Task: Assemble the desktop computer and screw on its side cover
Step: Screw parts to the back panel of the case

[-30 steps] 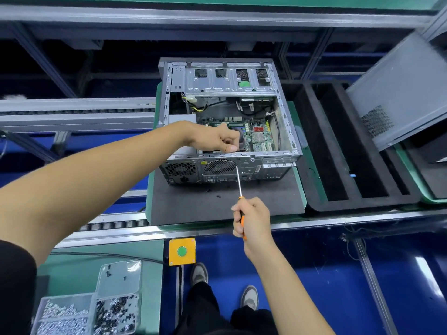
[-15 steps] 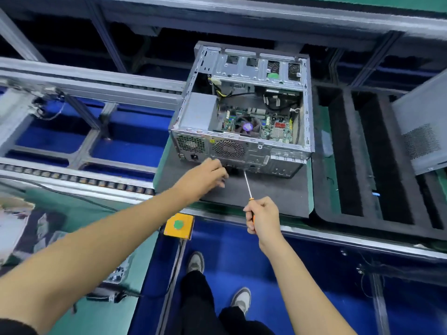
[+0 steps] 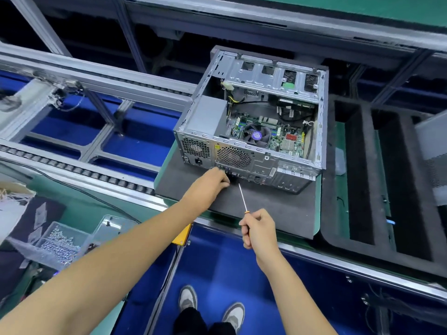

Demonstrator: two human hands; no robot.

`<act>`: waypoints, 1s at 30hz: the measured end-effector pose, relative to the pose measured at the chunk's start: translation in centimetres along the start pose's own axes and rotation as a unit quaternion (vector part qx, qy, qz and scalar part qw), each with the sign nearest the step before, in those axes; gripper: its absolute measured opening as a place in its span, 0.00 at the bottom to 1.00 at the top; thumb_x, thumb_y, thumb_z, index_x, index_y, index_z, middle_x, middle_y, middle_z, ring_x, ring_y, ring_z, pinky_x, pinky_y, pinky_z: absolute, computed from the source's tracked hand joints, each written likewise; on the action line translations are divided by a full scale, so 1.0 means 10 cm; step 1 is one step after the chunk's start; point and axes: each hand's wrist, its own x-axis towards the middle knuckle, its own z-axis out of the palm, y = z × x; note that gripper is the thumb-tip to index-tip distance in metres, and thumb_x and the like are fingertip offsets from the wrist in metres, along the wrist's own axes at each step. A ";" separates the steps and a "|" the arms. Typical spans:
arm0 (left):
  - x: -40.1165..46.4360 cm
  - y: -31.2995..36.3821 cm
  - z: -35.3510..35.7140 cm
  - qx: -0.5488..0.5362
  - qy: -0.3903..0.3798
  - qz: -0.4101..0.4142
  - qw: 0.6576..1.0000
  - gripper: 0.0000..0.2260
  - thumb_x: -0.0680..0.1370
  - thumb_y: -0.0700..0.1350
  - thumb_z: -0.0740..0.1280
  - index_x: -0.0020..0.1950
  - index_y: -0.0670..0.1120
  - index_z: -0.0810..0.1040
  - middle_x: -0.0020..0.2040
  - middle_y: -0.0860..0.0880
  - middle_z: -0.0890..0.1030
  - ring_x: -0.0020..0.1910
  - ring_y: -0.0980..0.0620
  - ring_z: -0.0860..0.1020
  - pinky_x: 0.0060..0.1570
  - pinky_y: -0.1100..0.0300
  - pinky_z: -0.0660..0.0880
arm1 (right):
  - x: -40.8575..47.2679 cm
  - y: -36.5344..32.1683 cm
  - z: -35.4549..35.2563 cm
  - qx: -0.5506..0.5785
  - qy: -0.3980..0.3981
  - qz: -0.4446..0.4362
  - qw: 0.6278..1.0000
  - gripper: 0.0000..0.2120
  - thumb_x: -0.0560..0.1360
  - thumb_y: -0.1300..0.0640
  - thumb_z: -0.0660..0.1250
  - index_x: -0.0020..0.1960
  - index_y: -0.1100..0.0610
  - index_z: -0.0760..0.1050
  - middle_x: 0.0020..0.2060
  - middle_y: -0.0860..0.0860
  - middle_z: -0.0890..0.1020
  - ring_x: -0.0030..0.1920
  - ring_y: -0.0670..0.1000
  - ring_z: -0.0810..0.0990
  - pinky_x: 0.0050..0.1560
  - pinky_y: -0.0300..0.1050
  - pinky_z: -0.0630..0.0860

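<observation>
I see the open case (image 3: 251,122) lying on the foam mat (image 3: 278,209), its rear panel toward me. My left hand (image 3: 212,182) touches the rear ports, fingers curled; whether its grip holds anything I cannot tell. My right hand (image 3: 260,232) is clenched around the screwdriver (image 3: 242,198), tip just short of the panel

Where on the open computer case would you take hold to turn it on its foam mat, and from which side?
Grip the computer case by its bare top frame rails at the left and right edges, coming from above. It lies open side up, so those metal rims are exposed, whereas the motherboard and cables inside should probably stay untouched.
</observation>
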 end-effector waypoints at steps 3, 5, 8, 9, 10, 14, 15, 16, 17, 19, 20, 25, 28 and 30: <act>-0.13 0.14 0.10 -0.367 0.108 -0.133 0.914 0.06 0.83 0.43 0.66 0.56 0.42 0.80 0.48 0.48 0.84 0.49 0.52 0.84 0.47 0.61 0.79 | -0.02 -0.04 0.03 -0.017 -0.009 -0.024 1.000 0.07 0.78 0.64 0.63 0.43 0.60 0.68 0.26 0.51 0.76 0.22 0.49 0.64 0.22 0.41 0.62; -0.19 0.21 0.19 -0.521 0.112 -0.196 0.823 0.07 0.83 0.43 0.65 0.56 0.42 0.81 0.48 0.49 0.86 0.50 0.51 0.85 0.48 0.60 0.81 | -0.03 -0.07 0.06 -0.016 -0.015 -0.035 0.999 0.06 0.78 0.65 0.63 0.44 0.60 0.68 0.25 0.50 0.76 0.22 0.48 0.65 0.22 0.41 0.60; -0.26 0.30 0.25 -0.611 0.113 -0.216 0.753 0.08 0.83 0.44 0.67 0.55 0.41 0.81 0.48 0.48 0.86 0.49 0.51 0.84 0.49 0.59 0.81 | -0.04 -0.12 0.10 -0.014 -0.017 -0.039 0.999 0.05 0.78 0.66 0.63 0.44 0.60 0.68 0.25 0.50 0.76 0.22 0.47 0.66 0.22 0.41 0.59; -0.27 0.32 0.25 -0.625 0.116 -0.216 0.741 0.08 0.82 0.44 0.67 0.55 0.41 0.81 0.48 0.48 0.86 0.50 0.51 0.85 0.49 0.59 0.81 | -0.05 -0.13 0.11 -0.017 -0.019 -0.040 0.999 0.06 0.78 0.66 0.62 0.44 0.60 0.68 0.25 0.50 0.76 0.22 0.47 0.66 0.22 0.41 0.59; -0.27 0.33 0.25 -0.634 0.120 -0.218 0.733 0.07 0.82 0.44 0.67 0.54 0.42 0.81 0.47 0.49 0.86 0.50 0.51 0.85 0.49 0.59 0.81 | -0.06 -0.14 0.12 -0.021 -0.024 -0.041 0.999 0.06 0.79 0.65 0.62 0.44 0.59 0.68 0.25 0.50 0.76 0.22 0.47 0.66 0.22 0.40 0.59; -0.29 0.33 0.19 -0.646 0.137 -0.222 0.717 0.07 0.82 0.45 0.67 0.54 0.42 0.81 0.46 0.50 0.85 0.47 0.53 0.85 0.46 0.60 0.81 | -0.09 -0.16 0.16 -0.035 -0.044 -0.049 0.997 0.07 0.79 0.65 0.63 0.44 0.59 0.67 0.25 0.50 0.76 0.21 0.46 0.65 0.22 0.39 0.59; -0.30 0.33 0.18 -0.647 0.133 -0.219 0.718 0.08 0.82 0.46 0.67 0.55 0.42 0.81 0.46 0.49 0.85 0.47 0.53 0.85 0.46 0.60 0.81 | -0.09 -0.17 0.17 -0.033 -0.042 -0.048 0.997 0.07 0.79 0.65 0.63 0.43 0.59 0.67 0.24 0.50 0.76 0.21 0.47 0.65 0.21 0.39 0.59; -0.31 0.33 0.18 -0.649 0.131 -0.215 0.718 0.08 0.82 0.46 0.67 0.55 0.41 0.81 0.46 0.49 0.85 0.47 0.52 0.85 0.46 0.61 0.81 | -0.09 -0.17 0.18 -0.031 -0.039 -0.047 0.998 0.07 0.78 0.66 0.63 0.43 0.59 0.67 0.24 0.50 0.75 0.21 0.47 0.65 0.21 0.40 0.59; -0.32 0.33 0.18 -0.651 0.129 -0.213 0.717 0.09 0.82 0.46 0.67 0.56 0.41 0.80 0.46 0.48 0.85 0.48 0.52 0.85 0.46 0.61 0.81 | -0.10 -0.18 0.19 -0.029 -0.038 -0.047 0.998 0.08 0.77 0.67 0.63 0.43 0.59 0.67 0.24 0.51 0.75 0.21 0.47 0.64 0.21 0.40 0.59; -0.34 0.33 0.16 -0.656 0.128 -0.212 0.713 0.09 0.82 0.46 0.67 0.56 0.41 0.80 0.47 0.49 0.85 0.47 0.53 0.85 0.46 0.61 0.80 | -0.11 -0.19 0.22 -0.029 -0.037 -0.048 0.998 0.08 0.76 0.67 0.63 0.42 0.59 0.66 0.24 0.51 0.75 0.21 0.47 0.64 0.22 0.40 0.59; -0.34 0.34 0.15 -0.661 0.130 -0.211 0.708 0.09 0.82 0.46 0.67 0.56 0.41 0.79 0.46 0.50 0.85 0.46 0.53 0.84 0.46 0.61 0.80 | -0.12 -0.19 0.23 -0.029 -0.037 -0.050 0.998 0.08 0.76 0.67 0.63 0.42 0.59 0.66 0.24 0.51 0.75 0.21 0.47 0.64 0.22 0.39 0.59; -0.34 0.37 0.07 -0.669 0.132 -0.200 0.704 0.09 0.82 0.47 0.68 0.56 0.41 0.79 0.45 0.51 0.84 0.44 0.55 0.83 0.46 0.61 0.80 | -0.13 -0.22 0.29 -0.029 -0.037 -0.062 0.997 0.07 0.76 0.67 0.62 0.43 0.59 0.67 0.24 0.50 0.76 0.21 0.47 0.64 0.22 0.39 0.58; -0.35 0.38 0.03 -0.670 0.116 -0.199 0.705 0.08 0.82 0.47 0.67 0.54 0.42 0.79 0.44 0.51 0.84 0.43 0.54 0.83 0.46 0.62 0.80 | -0.14 -0.21 0.31 -0.020 -0.032 -0.057 0.998 0.07 0.75 0.68 0.63 0.42 0.59 0.67 0.24 0.51 0.75 0.21 0.47 0.63 0.22 0.39 0.58; -0.35 0.38 0.00 -0.672 0.107 -0.202 0.704 0.08 0.82 0.47 0.67 0.53 0.42 0.80 0.43 0.50 0.83 0.42 0.54 0.82 0.45 0.63 0.80 | -0.14 -0.20 0.33 -0.007 -0.033 -0.046 0.998 0.09 0.74 0.68 0.63 0.40 0.59 0.66 0.24 0.52 0.74 0.22 0.48 0.62 0.23 0.40 0.57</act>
